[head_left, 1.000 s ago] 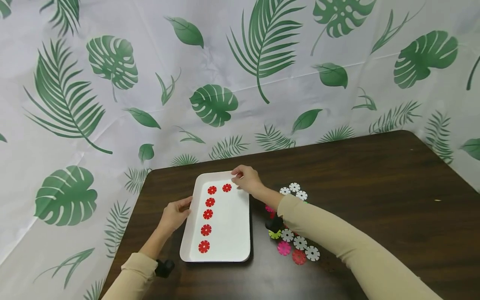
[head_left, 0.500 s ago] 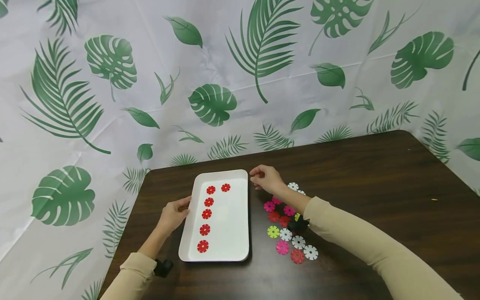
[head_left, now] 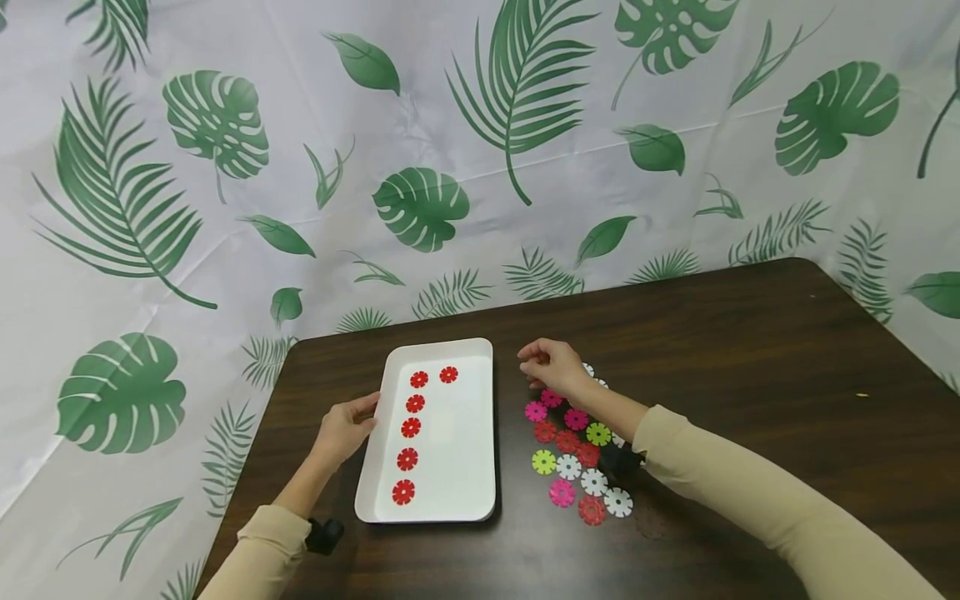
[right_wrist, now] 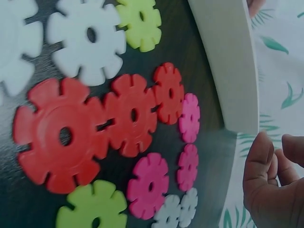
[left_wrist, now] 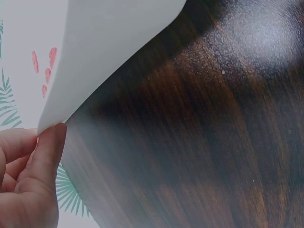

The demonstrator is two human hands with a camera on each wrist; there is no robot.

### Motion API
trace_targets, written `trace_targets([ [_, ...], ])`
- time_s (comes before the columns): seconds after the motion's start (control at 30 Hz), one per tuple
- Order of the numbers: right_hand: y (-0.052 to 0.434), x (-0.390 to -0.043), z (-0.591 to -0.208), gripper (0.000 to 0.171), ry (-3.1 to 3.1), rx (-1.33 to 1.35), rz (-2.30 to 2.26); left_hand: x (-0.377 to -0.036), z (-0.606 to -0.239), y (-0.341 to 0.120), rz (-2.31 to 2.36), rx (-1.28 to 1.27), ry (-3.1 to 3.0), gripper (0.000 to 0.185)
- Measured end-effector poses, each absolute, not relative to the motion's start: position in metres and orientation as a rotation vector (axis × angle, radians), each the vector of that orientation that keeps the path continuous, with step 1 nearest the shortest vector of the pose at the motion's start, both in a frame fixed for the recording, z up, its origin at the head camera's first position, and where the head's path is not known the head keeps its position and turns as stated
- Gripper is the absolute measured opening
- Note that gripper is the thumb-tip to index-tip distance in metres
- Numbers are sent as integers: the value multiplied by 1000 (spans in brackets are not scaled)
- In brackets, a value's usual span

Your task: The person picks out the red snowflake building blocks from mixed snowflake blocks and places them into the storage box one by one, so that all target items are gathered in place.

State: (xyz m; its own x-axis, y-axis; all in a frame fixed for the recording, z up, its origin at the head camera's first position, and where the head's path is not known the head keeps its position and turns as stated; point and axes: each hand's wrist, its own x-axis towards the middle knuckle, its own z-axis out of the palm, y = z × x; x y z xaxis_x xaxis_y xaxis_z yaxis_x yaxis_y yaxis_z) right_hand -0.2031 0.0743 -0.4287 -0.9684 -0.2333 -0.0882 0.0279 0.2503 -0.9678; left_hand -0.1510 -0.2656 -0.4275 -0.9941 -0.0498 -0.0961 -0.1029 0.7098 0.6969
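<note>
Discs (head_left: 573, 454) of red, pink, green and white plastic lie scattered on the dark desk (head_left: 750, 400) at lower centre of the head view, just below the right hand (head_left: 551, 367). Its fingers (right_wrist: 259, 156) are loosely curled and hold nothing; the hand hovers above the top of the cluster. Left of the cluster lies the white tray (head_left: 457, 467), with six red discs (head_left: 408, 427) along its left side. The left hand (head_left: 345, 429) grips the tray's left rim. Only the left wrist view shows the thumb (left_wrist: 47, 147) pressed under that rim; the right wrist view shows the notched edges and centre holes of the scattered pieces.
</note>
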Motion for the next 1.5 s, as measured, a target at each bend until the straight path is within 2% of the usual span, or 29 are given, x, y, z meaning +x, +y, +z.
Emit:
trace_targets([
  [0.97,102,-177,-445,26,2303,-241,-1708,-153,-427,-267,1182,-111,2822,42],
  [1.5,102,-157,-458,18,2557,-528,-1420,-154,-428,-267,1159,-127,2826,42],
])
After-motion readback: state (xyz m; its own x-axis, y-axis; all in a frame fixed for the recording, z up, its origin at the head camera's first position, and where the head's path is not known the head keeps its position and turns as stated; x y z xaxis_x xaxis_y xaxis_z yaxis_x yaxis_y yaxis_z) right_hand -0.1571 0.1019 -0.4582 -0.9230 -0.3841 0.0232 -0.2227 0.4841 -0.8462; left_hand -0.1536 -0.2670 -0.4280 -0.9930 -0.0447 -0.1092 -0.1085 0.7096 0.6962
